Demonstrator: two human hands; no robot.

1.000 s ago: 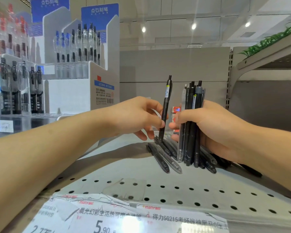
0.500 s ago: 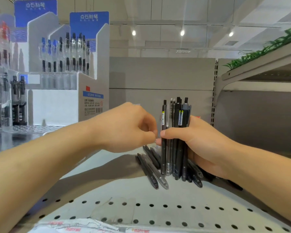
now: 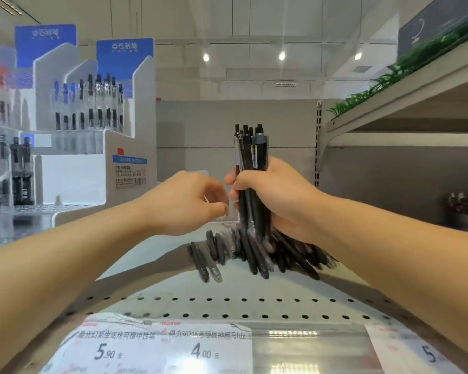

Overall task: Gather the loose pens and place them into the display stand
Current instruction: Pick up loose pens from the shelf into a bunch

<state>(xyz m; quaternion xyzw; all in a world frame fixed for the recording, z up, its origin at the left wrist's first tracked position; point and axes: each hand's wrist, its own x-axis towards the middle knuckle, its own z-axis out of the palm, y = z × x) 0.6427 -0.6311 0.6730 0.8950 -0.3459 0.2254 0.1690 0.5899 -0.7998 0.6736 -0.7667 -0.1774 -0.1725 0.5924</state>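
Perforated shelf [image 3: 227, 306] at mid-frame carries a heap of loose pens [image 3: 254, 252], too many to count. Right hand [image 3: 276, 195] grips an upright bundle [image 3: 250, 157] of black pens above them. Left hand [image 3: 189, 203], just beside, curls empty. One stand [image 3: 103, 163] sits upper left.

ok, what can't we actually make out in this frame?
- Head view: pen count in the bundle; pens overlap, and the right hand covers their middles.
- Loose pens behind that hand are hidden.
- Left hand: fingertips curl inward, so whether they hold anything is unclear.
- Display stand contents are blurred.
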